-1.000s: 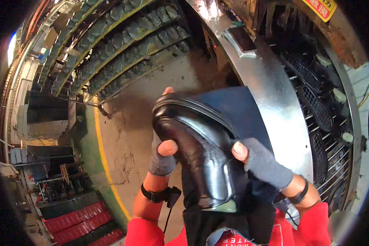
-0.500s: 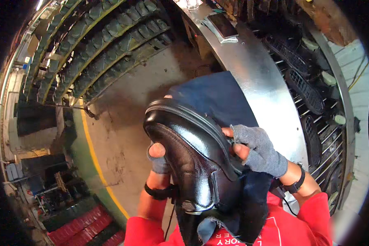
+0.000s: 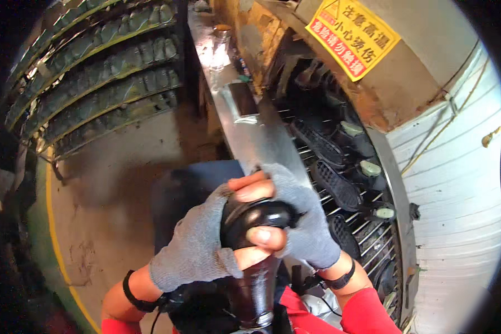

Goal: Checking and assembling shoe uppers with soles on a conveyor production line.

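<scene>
Black shoe [image 3: 259,286] is in front of the person, toe end away from the body. Left hand [image 3: 200,239] and right hand [image 3: 303,217] both wrap the toe end. Likely moderate weight, stiff sole, softer upper; gloss probably slippery, scuffs easily. Best hold: sole edges.

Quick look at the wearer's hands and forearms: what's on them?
Left hand and right hand: matching grey knit gloves, fingertips uncovered, no markings visible. Each wrist has a black band; a thin dark cable hangs near the right one. Red sleeves stop partway down the forearms.
</scene>
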`<state>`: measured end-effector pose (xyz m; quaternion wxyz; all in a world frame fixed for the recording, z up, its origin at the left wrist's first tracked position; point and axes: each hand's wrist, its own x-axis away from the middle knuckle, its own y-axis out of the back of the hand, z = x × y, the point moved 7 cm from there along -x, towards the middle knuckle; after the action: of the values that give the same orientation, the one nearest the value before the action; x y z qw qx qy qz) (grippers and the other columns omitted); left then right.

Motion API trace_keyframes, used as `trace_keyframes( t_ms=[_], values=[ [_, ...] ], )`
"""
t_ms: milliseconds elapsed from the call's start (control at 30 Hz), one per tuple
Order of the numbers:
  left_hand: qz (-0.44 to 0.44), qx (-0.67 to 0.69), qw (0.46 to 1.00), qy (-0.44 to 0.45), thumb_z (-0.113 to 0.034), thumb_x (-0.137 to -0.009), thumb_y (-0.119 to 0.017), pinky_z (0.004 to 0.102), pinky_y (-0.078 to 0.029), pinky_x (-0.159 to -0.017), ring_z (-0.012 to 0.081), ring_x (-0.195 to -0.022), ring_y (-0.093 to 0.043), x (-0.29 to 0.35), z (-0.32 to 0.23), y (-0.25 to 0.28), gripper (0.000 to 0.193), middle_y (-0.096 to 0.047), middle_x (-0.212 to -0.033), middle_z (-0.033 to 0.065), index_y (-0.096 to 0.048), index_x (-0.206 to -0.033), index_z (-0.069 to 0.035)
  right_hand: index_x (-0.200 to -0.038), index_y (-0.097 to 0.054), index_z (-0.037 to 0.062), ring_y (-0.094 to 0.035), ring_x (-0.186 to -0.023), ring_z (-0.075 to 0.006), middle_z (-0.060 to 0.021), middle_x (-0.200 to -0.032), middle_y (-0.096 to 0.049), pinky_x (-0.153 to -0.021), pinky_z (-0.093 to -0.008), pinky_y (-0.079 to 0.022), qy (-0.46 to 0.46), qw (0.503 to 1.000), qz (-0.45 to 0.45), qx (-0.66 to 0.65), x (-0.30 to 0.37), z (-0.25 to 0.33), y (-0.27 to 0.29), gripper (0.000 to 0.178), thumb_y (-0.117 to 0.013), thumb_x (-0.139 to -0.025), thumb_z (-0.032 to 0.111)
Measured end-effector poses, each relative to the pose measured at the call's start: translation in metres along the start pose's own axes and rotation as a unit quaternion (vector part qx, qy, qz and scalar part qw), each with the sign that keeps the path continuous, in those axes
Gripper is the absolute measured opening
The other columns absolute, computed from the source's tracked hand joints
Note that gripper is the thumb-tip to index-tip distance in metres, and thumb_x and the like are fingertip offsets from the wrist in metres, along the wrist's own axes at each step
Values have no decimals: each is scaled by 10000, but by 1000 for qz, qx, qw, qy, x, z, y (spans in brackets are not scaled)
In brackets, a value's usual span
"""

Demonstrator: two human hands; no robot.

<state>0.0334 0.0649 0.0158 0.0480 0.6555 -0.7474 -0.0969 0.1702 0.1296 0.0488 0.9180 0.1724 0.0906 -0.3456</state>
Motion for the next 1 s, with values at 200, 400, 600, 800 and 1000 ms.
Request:
trace_keyframes(
  t_ms=[200, 400, 600, 800, 1000],
  values=[
    [-243, -40, 969, -38, -252, -845, -852, 403, -523, -1044, 302, -1198, -693, 19, -30, 45, 867, -680, -1312, 187, -395, -1529, 22, -1680, -159, -22, -263, -1602, -330, -204, -1720, -265, -1293, -483, -248, -100, 970, -83, -205, 69, -48, -28, 1601, -943, -532, 772],
    [-329, -85, 940, -40, -410, -825, -894, 445, -599, -898, 400, -1066, -759, 31, 14, 35, 985, -726, -1192, 258, -363, -1537, 16, -1653, -307, -31, -537, -1413, -252, -147, -1566, -519, -1212, -407, -397, -320, 921, -45, -215, 101, -72, -37, 1350, -959, -611, 529],
    [-138, -192, 968, 85, -285, -885, -840, 452, -598, -921, 439, -1069, -748, 68, 46, -22, 1121, -695, -1267, 307, -99, -1666, 27, -1485, -510, -124, -659, -1264, -377, -254, -1444, -626, -1173, -490, -481, -402, 807, -130, -413, 166, -119, -6, 974, -806, -687, 350],
    [-198, 117, 973, -21, -236, -789, -930, 385, -396, -1187, 255, -1381, -517, 48, 42, -8, 1069, -563, -1421, 141, -275, -1601, 0, -1660, -257, -62, -418, -1523, -295, -212, -1663, -404, -1254, -418, -312, -278, 953, -63, -100, 124, -75, -37, 1383, -904, -654, 633],
    [-14, -141, 984, -104, -437, -785, -874, 439, -553, -1051, 383, -1291, -662, 31, 14, 29, 813, -664, -1410, 207, -594, -1448, -58, -1674, -254, 13, -435, -1504, -294, -164, -1656, -414, -1278, -423, -314, -311, 823, -134, -456, 168, -170, -47, 1085, -749, -908, 600]
  ],
)
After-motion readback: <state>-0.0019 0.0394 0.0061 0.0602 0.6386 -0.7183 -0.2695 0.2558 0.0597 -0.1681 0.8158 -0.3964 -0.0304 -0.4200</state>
